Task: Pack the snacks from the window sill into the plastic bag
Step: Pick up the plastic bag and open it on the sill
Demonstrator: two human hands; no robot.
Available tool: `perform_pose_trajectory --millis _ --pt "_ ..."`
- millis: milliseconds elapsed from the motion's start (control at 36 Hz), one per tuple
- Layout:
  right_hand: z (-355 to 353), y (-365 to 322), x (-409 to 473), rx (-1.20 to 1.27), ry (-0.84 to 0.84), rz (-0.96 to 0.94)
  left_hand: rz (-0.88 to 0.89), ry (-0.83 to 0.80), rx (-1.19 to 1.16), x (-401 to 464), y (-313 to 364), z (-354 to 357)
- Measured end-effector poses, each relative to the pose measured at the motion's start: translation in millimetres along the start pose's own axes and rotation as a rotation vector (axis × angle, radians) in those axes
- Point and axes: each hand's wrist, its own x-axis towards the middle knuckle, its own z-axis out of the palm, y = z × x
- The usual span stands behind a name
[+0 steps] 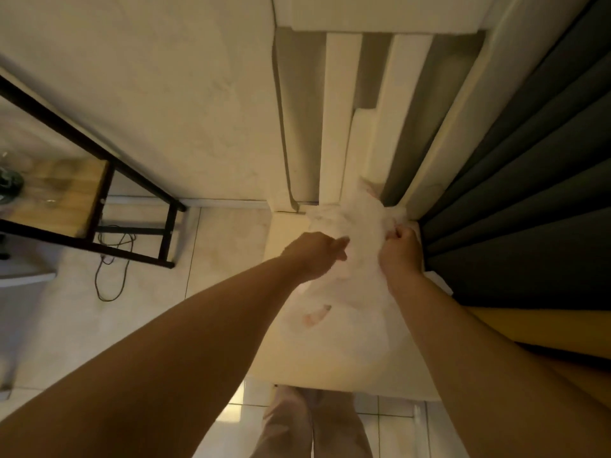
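My left hand and right hand fisted on crinkled translucent plastic bag, centre frame, smooth pale window sill, pleated dark curtain right

A thin, translucent white plastic bag is seen crumpled on the pale window sill, a pinkish item faintly visible inside.

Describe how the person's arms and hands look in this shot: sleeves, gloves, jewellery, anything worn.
Both forearms are bare right up to the bottom edge of the frame, so no sleeve shows. The left hand and the right hand wear no gloves. No watch, bracelet or ring can be made out on either wrist or hand, though the picture is soft. Lower down, light beige trouser legs show.
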Motion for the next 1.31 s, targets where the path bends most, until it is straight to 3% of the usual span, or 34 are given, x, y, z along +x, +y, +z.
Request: perform_pose_trajectory --millis 83,167,361,472,528,583,778,917,1056,1194,1306 --pt "-17.7 -19.4 -23.9 -0.009 -0.076 -0.133 0.181 0.355 0.361 -13.2 3.7 -17.5" --pt "-35.4 -38.4 -50.1 0.032 -0.203 -0.158 0.325 0.450 0.547 -28.8 14.0 -28.4" --pt "-86.3 -64.9 -113.0 -0.060 -0.276 -0.294 0.384 0.440 0.742 -67.3 34.6 -45.4" --pt "-114.2 -65.5 -138.7 -0.663 -0.215 -0.427 0.369 0.466 0.496 -100.1 42.4 -54.0" --pt "-124.4 -58.8 -148.8 -0.920 -0.043 -0.474 0.413 0.480 0.472 -117.4 46.7 -55.7" --pt "-132.4 -52.3 -159.1 -0.996 0.092 -0.446 0.486 0.487 0.442 -133.1 49.3 -56.6" --pt "-137.4 -29.5 -210.4 -0.991 0.249 -0.342 0.666 0.430 0.584 -170.9 32.4 -71.7" --pt "-138.2 -5.6 -248.3 -0.625 0.329 -0.217 0.886 0.307 0.828 -206.4 18.2 -78.8" --pt "-131.0 33.1 -300.5 -0.552 0.441 -0.245 0.865 0.352 1.132 -233.7 12.7 -65.3" --pt "-143.0 81.3 -356.4 -0.621 0.335 -0.174 0.857 0.278 1.041 -246.3 8.4 -34.5" --pt "-161.9 133.8 -389.8 -0.793 0.385 -0.031 0.889 0.177 0.989 -270.7 13.2 12.4"
